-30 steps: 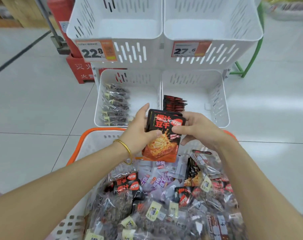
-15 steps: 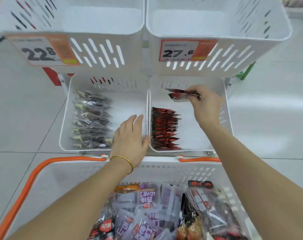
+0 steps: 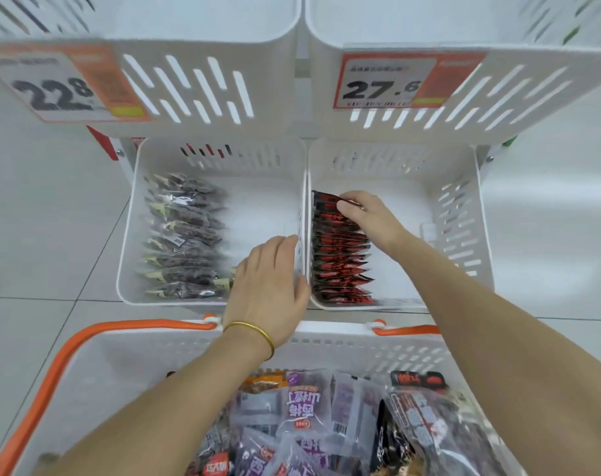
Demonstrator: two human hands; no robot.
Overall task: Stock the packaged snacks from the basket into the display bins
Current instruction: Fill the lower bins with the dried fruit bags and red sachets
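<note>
Basket spans the bottom of frame, mixed snack packs inside; lower left bin, centre left, holds a row of dark clear packets; my left hand at centre, fingers straight, resting against the wall between the bins, holding nothing; lower right bin has a row of red-black packets on edge along its left wall; my right hand, apart from the left, fingers curled over the rearmost packet; thumb hidden, probably a pinch.
</note>
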